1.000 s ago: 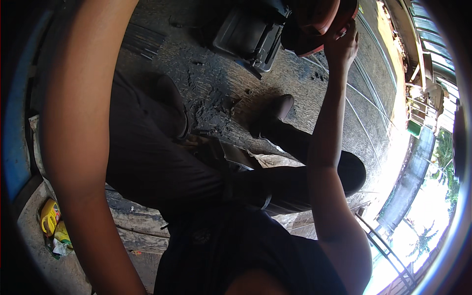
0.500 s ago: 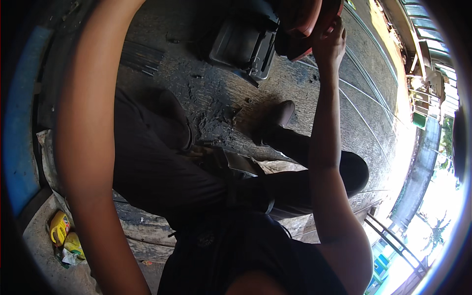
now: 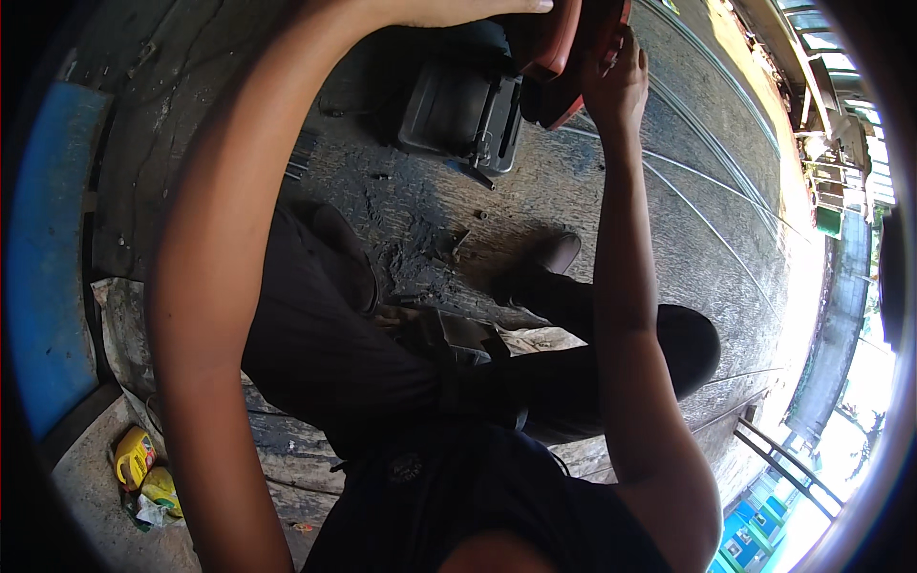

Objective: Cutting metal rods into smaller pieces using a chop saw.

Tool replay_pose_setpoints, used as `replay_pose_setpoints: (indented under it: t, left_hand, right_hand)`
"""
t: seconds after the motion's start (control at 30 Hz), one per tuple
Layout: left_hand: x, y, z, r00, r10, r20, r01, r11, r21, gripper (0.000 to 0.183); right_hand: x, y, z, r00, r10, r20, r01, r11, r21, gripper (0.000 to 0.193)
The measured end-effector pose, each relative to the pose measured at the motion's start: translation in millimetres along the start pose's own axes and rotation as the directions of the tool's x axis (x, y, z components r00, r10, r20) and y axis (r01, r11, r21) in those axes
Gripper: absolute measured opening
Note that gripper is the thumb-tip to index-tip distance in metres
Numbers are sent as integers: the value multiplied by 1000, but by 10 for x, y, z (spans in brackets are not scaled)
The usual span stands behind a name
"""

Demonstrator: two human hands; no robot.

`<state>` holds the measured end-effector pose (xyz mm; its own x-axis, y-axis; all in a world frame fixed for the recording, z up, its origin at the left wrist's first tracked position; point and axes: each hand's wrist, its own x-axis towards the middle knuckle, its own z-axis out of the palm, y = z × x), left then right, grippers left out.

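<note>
At the top edge a red machine part [image 3: 554,43] with a rounded housing and a dark inner side is partly cut off by the picture; it looks like the guard of a cut-off saw. My right hand [image 3: 616,84] has its fingers curled round the right rim of this red guard. Reaching in from the left, my left hand [image 3: 478,10] meets the housing's upper left side; its thumb shows, while the other fingers are out of view. Below and left of the guard, a dark metal base [image 3: 444,110] with a clamp rod [image 3: 485,129] rests on the worn floor.
Long thin metal rods [image 3: 707,181] lie along the floor on the right. Dark debris [image 3: 411,229] is scattered before my shoes [image 3: 554,253]. A blue panel [image 3: 53,258] stands at far left, with yellow containers [image 3: 134,456] below it.
My left forearm has swung right, and its hand has come into view beside the red housing. My right hand keeps its hold on the guard. The whole view has shifted slightly.
</note>
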<state>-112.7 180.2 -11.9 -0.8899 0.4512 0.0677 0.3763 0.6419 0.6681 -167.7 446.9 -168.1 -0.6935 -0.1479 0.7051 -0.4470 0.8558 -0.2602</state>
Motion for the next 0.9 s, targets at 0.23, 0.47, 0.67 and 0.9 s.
replay_pose_setpoints:
  t: [0.23,0.47,0.67,0.9]
  left_hand:
    - [221,87,98,995,31,97,-37,998,59,53]
    - [210,-42,176,992,30,122,-37,998,58,50]
    - [376,-181,371,991,132,-28,-124,971,204,58]
    - [140,-118,172,992,-84,94,58,965,256,48]
  right_hand:
    - [4,1,5,997,49,-65,-50,999,-7,59]
    - [-65,220,54,834,499,235,-523,580,624,44]
    - [-1077,1762,699,264,650,712,-541,-511,667,23]
    - [-1942,1674,1658,-50,629,776,-479,-697,534,31]
